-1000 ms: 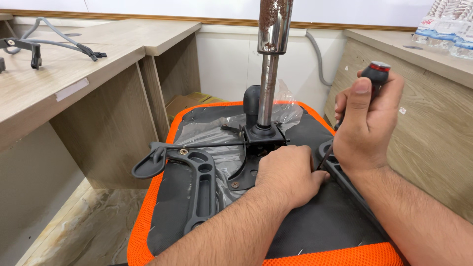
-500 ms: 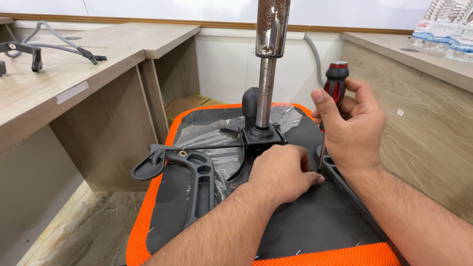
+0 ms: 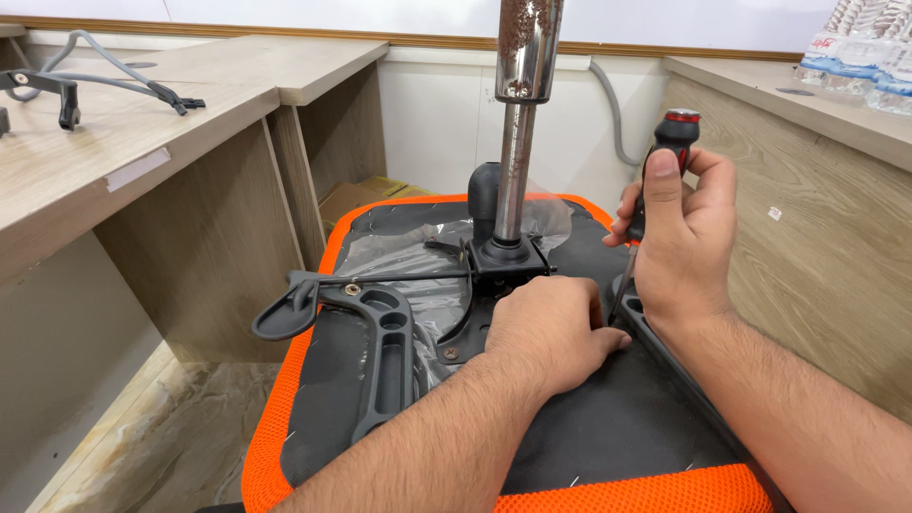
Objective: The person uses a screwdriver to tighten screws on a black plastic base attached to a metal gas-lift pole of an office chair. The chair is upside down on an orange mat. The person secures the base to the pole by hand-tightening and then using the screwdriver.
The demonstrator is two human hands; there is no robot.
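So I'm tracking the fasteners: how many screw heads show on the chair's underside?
2. One screw sits in the left armrest bracket, and one screw in the base plate beside the left hand. Others may be hidden under the hands or plastic wrap.

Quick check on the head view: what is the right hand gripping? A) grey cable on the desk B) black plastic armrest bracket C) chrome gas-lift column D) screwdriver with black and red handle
D: the right hand is wrapped around the screwdriver with black and red handle, shaft pointing down at the upturned orange-edged chair seat; the left hand rests flat on the seat beside the tip.
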